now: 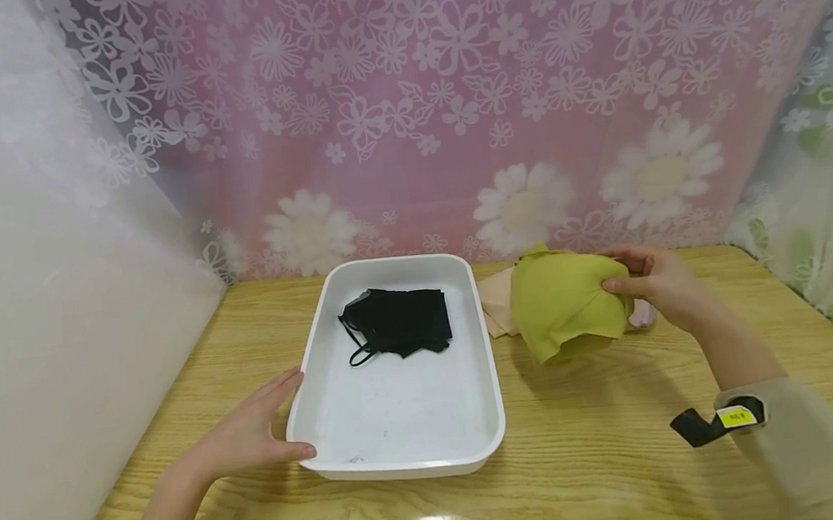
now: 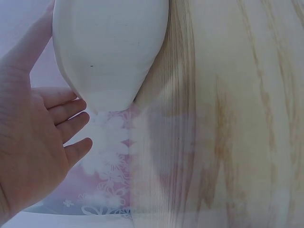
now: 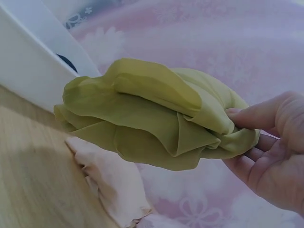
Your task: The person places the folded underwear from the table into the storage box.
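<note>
white tray point(image 1: 400, 404), beige cloth point(image 1: 498, 302) on wooden table point(image 1: 587, 469)

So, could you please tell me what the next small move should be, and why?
Probably bring the yellow-green cloth leftward over the white tray. The right hand pinches the cloth to the right of the tray, the left hand touches the tray's left side, and a black garment already lies inside, towards the far end.

The left hand point(image 1: 247, 435) and right hand point(image 1: 660, 287) are bare, the sleeves point(image 1: 812, 452) plain pale beige. A black strap point(image 1: 696, 427) with a loose end marks the right wrist, bearing a yellow label point(image 1: 737, 416) with small dark characters.
</note>
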`<state>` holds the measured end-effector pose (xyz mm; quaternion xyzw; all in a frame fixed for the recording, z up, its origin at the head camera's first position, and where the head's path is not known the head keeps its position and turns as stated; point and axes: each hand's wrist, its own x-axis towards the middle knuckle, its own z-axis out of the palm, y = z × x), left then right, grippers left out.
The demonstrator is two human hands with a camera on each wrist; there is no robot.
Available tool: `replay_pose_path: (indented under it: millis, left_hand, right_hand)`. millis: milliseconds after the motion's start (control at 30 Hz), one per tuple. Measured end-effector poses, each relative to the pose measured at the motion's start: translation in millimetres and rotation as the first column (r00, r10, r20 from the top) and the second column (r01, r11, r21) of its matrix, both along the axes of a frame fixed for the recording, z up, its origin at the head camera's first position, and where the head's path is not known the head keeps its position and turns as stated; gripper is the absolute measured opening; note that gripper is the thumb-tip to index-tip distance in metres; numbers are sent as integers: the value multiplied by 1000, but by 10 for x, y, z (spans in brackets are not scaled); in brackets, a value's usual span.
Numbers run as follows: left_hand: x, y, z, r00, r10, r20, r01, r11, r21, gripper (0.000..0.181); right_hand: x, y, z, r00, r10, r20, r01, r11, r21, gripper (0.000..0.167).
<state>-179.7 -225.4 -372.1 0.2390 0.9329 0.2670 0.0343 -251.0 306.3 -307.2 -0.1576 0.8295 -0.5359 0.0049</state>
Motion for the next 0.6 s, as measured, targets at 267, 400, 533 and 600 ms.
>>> replay_pose_path:
  millis: [267, 400, 533, 600]
  left_hand:
    - [1, -7, -8, 1000, 2, -2, -2, 1000, 0, 99]
    - [-8, -12, -22, 1000, 0, -8, 0, 1000, -4, 99]
    - [-11, -6, -26, 1000, -3, -12, 3, 1000, -6, 99]
    - [-12, -4, -25, 1000, -1, -9, 1, 1000, -7, 99]
  right_hand:
    - [-96, -136, 200, 1000, 5, 14, -4, 998, -58, 46]
    - [-163, -267, 279, 999, 26, 37, -20, 989, -145, 45]
    - [-239, -434, 331, 998, 52, 42, -43, 979, -199, 44]
    - [-282, -530, 345, 997, 68, 42, -58, 975, -214, 44]
